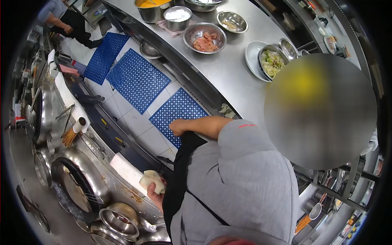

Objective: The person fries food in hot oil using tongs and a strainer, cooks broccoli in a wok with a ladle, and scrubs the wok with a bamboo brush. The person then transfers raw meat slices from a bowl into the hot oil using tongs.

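The black apron [179, 163] and grey shirt fill the lower middle. Below and left of the apron, my left hand [155, 198] grips a bunched pale cloth [151, 182], with the thumb showing, beside the steel stove counter [126, 194]. My right hand [178, 128] is closed at the upper edge of the apron, above the blue floor mat [185, 107]. Its fingers are curled, and whatever they hold, if anything, is hidden.
Another person [61, 22] stands at the upper left. Along the steel worktop [228, 65] are bowls of raw meat [205, 43] and cut greens [272, 62]. A wok [73, 188] and stacked metal pots [120, 220] occupy the stove side. A blurred circle hides the right.
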A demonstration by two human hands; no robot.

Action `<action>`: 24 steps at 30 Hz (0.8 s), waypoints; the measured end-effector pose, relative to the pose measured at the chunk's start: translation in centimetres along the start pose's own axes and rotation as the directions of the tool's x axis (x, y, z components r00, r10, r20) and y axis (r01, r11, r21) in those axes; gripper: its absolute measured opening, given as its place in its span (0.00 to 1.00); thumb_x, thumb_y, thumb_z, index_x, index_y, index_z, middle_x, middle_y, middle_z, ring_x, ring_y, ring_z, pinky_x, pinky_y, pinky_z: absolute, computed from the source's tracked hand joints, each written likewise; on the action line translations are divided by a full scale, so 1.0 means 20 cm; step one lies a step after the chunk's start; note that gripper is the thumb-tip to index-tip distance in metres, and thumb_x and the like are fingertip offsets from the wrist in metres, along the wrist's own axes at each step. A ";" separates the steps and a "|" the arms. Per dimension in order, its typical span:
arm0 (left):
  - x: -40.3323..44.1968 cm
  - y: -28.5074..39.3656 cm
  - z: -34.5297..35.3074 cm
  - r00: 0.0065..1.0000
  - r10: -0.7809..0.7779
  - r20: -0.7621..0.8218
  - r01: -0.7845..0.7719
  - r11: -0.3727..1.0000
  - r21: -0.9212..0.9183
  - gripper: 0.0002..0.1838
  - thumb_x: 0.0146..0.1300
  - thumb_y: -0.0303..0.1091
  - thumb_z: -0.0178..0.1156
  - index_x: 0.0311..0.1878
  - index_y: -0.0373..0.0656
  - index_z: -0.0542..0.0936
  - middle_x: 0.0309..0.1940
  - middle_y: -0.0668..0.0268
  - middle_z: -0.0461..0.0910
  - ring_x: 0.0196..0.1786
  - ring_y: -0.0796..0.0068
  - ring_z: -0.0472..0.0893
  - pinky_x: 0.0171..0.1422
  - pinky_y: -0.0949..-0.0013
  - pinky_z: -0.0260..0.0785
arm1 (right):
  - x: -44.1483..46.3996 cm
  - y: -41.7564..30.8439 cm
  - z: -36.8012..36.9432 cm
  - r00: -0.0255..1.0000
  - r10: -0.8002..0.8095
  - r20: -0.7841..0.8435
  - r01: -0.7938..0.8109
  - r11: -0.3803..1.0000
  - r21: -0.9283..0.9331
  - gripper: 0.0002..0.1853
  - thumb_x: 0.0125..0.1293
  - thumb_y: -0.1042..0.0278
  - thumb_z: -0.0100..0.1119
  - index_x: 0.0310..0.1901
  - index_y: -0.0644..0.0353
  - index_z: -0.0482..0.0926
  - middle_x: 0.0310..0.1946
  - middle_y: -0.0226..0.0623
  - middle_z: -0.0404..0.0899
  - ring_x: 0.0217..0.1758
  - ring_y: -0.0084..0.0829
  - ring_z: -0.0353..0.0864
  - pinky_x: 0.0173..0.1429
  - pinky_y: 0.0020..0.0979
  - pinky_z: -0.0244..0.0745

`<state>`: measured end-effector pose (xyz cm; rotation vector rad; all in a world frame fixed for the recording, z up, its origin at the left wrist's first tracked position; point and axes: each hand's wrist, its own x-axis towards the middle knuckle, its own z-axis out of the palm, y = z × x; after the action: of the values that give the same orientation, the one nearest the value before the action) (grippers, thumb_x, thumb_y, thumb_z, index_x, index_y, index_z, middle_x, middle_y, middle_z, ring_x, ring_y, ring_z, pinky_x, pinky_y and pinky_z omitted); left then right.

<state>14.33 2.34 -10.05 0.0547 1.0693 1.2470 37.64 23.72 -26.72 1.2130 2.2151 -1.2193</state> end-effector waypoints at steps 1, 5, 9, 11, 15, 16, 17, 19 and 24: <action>0.01 0.00 -0.04 0.999 -0.002 0.050 0.003 1.000 -0.020 0.28 0.52 0.43 0.63 0.55 0.39 0.71 0.38 0.59 0.77 0.40 0.67 0.78 0.46 0.68 0.74 | 0.05 -0.02 0.03 1.000 -0.005 -0.025 0.006 1.000 0.002 0.14 0.53 0.66 0.58 0.40 0.61 0.85 0.41 0.51 0.84 0.48 0.50 0.83 0.51 0.47 0.77; 0.01 0.01 -0.05 0.999 -0.005 0.033 0.008 0.995 -0.099 0.29 0.53 0.45 0.61 0.54 0.38 0.71 0.38 0.58 0.77 0.40 0.66 0.78 0.46 0.68 0.74 | 0.31 -0.13 -0.01 0.991 -0.099 -0.090 0.105 0.993 0.061 0.14 0.59 0.61 0.55 0.39 0.61 0.85 0.40 0.55 0.83 0.47 0.52 0.83 0.51 0.47 0.77; -0.06 0.05 0.18 0.886 -0.084 -0.457 -0.046 0.963 -0.266 0.31 0.50 0.46 0.61 0.54 0.38 0.71 0.37 0.57 0.77 0.39 0.67 0.79 0.46 0.68 0.74 | 0.91 -0.31 -0.12 0.956 -0.231 -0.178 0.239 0.971 0.020 0.18 0.64 0.57 0.49 0.37 0.62 0.84 0.35 0.56 0.82 0.40 0.55 0.83 0.46 0.49 0.77; -0.02 0.08 0.06 0.922 -0.187 -0.340 0.088 0.955 -0.285 0.28 0.51 0.50 0.61 0.51 0.39 0.75 0.39 0.60 0.80 0.41 0.64 0.80 0.50 0.68 0.73 | 1.09 -0.44 -0.27 0.988 -0.068 -0.142 0.115 0.930 0.350 0.16 0.64 0.60 0.49 0.37 0.62 0.83 0.30 0.52 0.83 0.32 0.50 0.84 0.39 0.47 0.79; 0.11 0.28 0.28 0.811 -0.219 -0.542 0.070 0.957 -0.281 0.28 0.48 0.42 0.62 0.52 0.38 0.74 0.34 0.57 0.79 0.36 0.62 0.80 0.45 0.67 0.76 | 1.48 -0.65 -0.50 0.987 -0.017 -0.162 0.105 0.825 0.555 0.17 0.61 0.63 0.50 0.46 0.64 0.80 0.25 0.46 0.83 0.23 0.43 0.82 0.33 0.43 0.79; 0.14 0.28 0.30 0.785 -0.214 -0.581 0.072 0.963 -0.259 0.26 0.49 0.45 0.62 0.50 0.40 0.75 0.36 0.58 0.80 0.38 0.63 0.80 0.48 0.67 0.75 | 1.61 -0.71 -0.51 0.983 -0.081 -0.165 0.160 0.819 0.552 0.18 0.60 0.64 0.51 0.49 0.64 0.79 0.27 0.47 0.83 0.26 0.45 0.83 0.35 0.43 0.79; 0.14 0.30 0.30 0.767 -0.216 -0.604 0.096 0.970 -0.226 0.25 0.50 0.48 0.62 0.47 0.42 0.77 0.37 0.60 0.80 0.39 0.63 0.80 0.50 0.67 0.73 | 1.76 -0.75 -0.50 0.976 -0.121 -0.182 0.204 0.807 0.554 0.20 0.59 0.65 0.52 0.52 0.64 0.77 0.29 0.48 0.84 0.29 0.46 0.84 0.37 0.44 0.79; 0.21 0.31 0.26 0.775 -0.228 -0.590 0.142 0.972 -0.189 0.25 0.50 0.48 0.62 0.48 0.42 0.77 0.37 0.60 0.80 0.39 0.63 0.79 0.50 0.67 0.73 | 2.07 -0.85 -0.38 0.971 -0.014 -0.238 0.167 0.750 0.640 0.21 0.53 0.67 0.55 0.49 0.65 0.80 0.50 0.55 0.80 0.54 0.50 0.80 0.56 0.45 0.76; 0.41 0.36 0.20 0.765 -0.388 -0.514 0.357 0.920 -0.164 0.26 0.50 0.49 0.62 0.49 0.41 0.76 0.37 0.60 0.80 0.38 0.64 0.79 0.48 0.67 0.73 | 2.29 -0.99 -0.53 0.990 0.078 -0.121 0.046 0.623 0.781 0.26 0.56 0.68 0.52 0.57 0.69 0.74 0.60 0.58 0.73 0.65 0.51 0.72 0.66 0.43 0.68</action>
<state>11.13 13.40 -8.97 -0.5668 1.4431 0.9370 -3.77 50.75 -38.95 1.6420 1.7354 -2.2978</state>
